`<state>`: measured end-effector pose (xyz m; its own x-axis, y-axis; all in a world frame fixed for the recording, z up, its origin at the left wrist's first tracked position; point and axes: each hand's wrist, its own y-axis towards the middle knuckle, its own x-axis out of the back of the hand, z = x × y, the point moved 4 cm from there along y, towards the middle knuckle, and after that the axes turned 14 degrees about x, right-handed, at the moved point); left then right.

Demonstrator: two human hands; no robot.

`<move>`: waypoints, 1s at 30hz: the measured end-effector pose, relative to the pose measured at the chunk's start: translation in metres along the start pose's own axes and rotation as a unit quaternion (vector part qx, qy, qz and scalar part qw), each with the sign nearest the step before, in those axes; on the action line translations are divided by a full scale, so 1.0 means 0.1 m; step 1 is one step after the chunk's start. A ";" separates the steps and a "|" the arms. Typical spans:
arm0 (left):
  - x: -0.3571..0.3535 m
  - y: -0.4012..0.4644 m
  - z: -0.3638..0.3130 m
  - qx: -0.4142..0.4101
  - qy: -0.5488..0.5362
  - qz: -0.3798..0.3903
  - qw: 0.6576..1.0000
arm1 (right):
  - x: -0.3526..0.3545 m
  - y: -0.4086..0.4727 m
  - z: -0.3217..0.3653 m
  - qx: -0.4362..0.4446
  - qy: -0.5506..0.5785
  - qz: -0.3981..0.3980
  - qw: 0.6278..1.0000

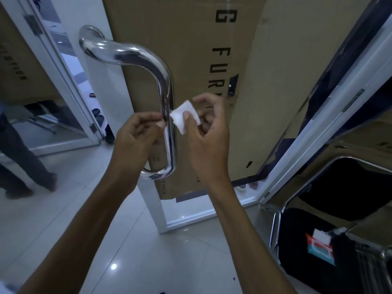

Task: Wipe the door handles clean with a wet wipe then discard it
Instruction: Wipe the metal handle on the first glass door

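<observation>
A chrome pull door handle stands out from the white edge of a glass door, bending from the upper left down to a foot near the middle of the view. A small white folded wet wipe sits just right of the handle's upright bar. My right hand pinches the wipe under its thumb. My left hand is raised left of the bar, its fingertips pinching the wipe's left edge in front of the bar.
A large cardboard box leans behind the glass door. A black chair with a chrome frame stands at the right, a wet wipe packet on its seat. A person's legs stand at the left on the tiled floor.
</observation>
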<state>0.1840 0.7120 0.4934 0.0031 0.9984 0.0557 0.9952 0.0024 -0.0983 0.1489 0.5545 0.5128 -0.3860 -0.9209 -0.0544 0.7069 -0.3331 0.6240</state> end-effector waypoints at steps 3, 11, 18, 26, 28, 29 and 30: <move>0.08 0.12 -0.10 -0.043 0.031 -0.028 0.998 | -0.12 0.17 0.07 0.043 -0.019 -0.017 0.999; 0.13 0.35 -0.30 -0.103 0.052 0.062 0.991 | -0.33 0.18 -0.09 0.065 -0.093 -0.072 0.991; 0.18 0.61 -0.27 -0.108 0.048 0.125 0.985 | -0.42 -0.12 -0.26 0.081 -0.238 -0.154 0.956; 0.19 0.73 -0.24 -0.116 0.070 0.172 0.976 | -0.61 -0.28 -0.40 0.034 -0.272 -0.169 0.947; 0.20 0.76 -0.25 -0.118 0.071 0.186 0.973 | -0.60 -0.26 -0.40 0.043 -0.256 -0.173 0.950; 0.20 0.76 -0.25 -0.120 0.071 0.191 0.972 | -0.60 -0.27 -0.42 0.045 -0.260 -0.169 0.950; 0.20 0.77 -0.25 -0.122 0.069 0.193 0.971 | -0.59 -0.31 -0.46 0.046 -0.269 -0.159 0.949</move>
<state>0.2627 0.7304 0.5118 0.3770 0.9053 0.1957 0.9110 -0.4006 0.0981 0.1773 0.6098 0.4611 -0.8355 -0.5314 0.1397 0.4590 -0.5354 0.7090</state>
